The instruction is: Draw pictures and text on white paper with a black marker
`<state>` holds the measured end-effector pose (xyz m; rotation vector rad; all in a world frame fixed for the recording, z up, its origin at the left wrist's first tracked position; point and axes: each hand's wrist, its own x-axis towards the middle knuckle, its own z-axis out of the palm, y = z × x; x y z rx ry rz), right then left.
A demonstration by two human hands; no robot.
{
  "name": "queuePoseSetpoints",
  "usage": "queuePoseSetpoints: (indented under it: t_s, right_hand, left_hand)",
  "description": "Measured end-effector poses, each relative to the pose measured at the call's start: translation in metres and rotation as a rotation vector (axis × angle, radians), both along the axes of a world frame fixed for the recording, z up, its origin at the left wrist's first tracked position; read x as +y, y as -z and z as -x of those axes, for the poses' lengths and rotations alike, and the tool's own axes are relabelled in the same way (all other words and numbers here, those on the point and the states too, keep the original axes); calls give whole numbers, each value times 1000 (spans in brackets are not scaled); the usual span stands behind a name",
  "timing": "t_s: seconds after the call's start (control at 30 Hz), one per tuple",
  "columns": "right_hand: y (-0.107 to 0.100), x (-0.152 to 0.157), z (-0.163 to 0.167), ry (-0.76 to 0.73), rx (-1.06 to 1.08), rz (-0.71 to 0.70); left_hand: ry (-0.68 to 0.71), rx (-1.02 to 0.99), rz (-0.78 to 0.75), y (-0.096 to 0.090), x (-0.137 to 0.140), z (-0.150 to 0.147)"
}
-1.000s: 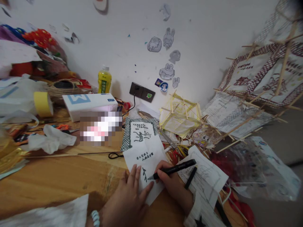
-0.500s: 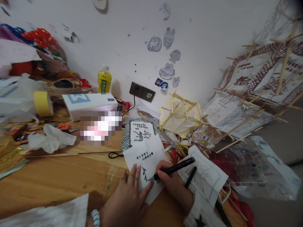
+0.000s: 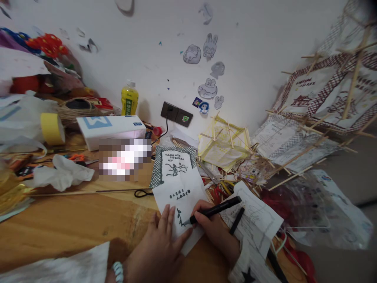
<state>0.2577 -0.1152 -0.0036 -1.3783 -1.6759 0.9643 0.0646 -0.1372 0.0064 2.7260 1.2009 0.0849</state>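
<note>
A sheet of white paper (image 3: 188, 210) lies on the wooden table, with lines of dark handwriting and a small leafy branch drawn lower down. My left hand (image 3: 163, 239) rests flat on its lower left part, fingers spread. In my right hand (image 3: 212, 224) is a black marker pen (image 3: 218, 209), gripped between thumb and fingers, its tip at the branch drawing. Above the sheet, touching its top edge, is a picture (image 3: 173, 165) with a dark green crosshatched border, figures and writing. Right of my right hand is a pencil-sketched paper (image 3: 259, 224) with a black pen cap or pen (image 3: 237, 221) on it.
A tissue box (image 3: 113, 127), a yellow tape roll (image 3: 53, 129), a yellow drink bottle (image 3: 129, 98) and a crumpled tissue (image 3: 63, 173) stand at left. A yellow paper lantern frame (image 3: 225, 143) and larger stick-and-paper lanterns (image 3: 324, 92) crowd the right. Plastic bags (image 3: 332, 216) lie below them.
My right hand's pen tip has shifted very slightly, and the drawn branch has a little more dark ink at its lower end. My left hand stays in place.
</note>
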Motion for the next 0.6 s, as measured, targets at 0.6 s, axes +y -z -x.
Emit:
queuePoseSetpoints:
  t_s: [0.6]
  right_hand:
    - [8, 5, -3, 148, 164, -117]
  left_hand:
    - [41, -21, -127, 16, -2, -2]
